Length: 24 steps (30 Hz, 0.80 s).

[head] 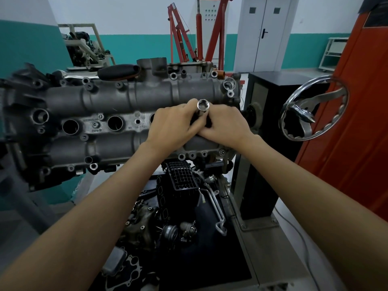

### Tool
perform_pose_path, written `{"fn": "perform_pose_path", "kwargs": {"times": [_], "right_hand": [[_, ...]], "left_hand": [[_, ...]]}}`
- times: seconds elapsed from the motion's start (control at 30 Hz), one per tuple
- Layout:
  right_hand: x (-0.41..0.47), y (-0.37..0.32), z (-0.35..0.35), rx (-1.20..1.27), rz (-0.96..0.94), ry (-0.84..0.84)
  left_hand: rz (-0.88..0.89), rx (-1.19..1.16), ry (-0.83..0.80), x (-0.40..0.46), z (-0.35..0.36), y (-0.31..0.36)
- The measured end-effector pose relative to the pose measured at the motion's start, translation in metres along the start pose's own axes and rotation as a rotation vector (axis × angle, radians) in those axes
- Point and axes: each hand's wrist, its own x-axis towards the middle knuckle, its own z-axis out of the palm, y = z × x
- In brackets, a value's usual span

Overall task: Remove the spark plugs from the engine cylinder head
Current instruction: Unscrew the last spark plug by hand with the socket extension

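A long socket tube (202,107) is held upright over the right-hand end of the cylinder head (126,106), its open hexagonal mouth turned up toward the camera and its long axis running down and away into the casting between the two hands. Both grips are closed on it: the fingers of the left hand (174,124) are curled round the tube from the left, and those of the right hand (225,124) are wrapped round its lower part from the right, the two hands touching each other just below the tube's mouth. No spark plug is visible; if one remains here, it is judged to lie straight below the grip, deep in the well hidden under the hands, on the same axis as the tube. Two further wells (71,127) (115,123) are seen open and dark to the left, well apart from the hands, and whether plugs sit at their bottoms cannot be told. The coming move is judged to turn on keeping the tube in line with the hidden well, since both hands lie equally near it. A steel handwheel (313,108) stands to the right.
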Motion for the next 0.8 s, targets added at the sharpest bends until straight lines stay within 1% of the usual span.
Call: {"fn": "perform_pose_path", "kwargs": {"times": [0.13,0.23,0.4,0.57,0.7,0.8], "right_hand": [[-0.0006,0.0007,0.0001,0.012,0.005,0.013],[-0.0013,-0.0001,-0.0011,0.052,-0.024,0.025],[0.0020,0.0004,0.0006,0.010,0.010,-0.006],[0.0008,0.0037,0.0024,0.010,0.007,0.017],[-0.0009,0.0007,-0.0007,0.056,-0.023,0.005],[0.0003,0.0006,0.0002,0.029,-0.002,-0.013]], "left_hand": [[-0.054,0.022,-0.013,0.0001,-0.0002,-0.0009],[-0.005,-0.010,-0.023,0.0010,-0.0012,0.0010],[0.025,-0.059,0.020,0.0003,-0.0002,0.0016],[0.003,-0.051,0.070,-0.0004,-0.0012,-0.0006],[0.014,-0.035,0.017,0.0007,-0.0005,0.0008],[0.032,-0.064,0.047,0.0005,-0.0005,0.0019]]}}
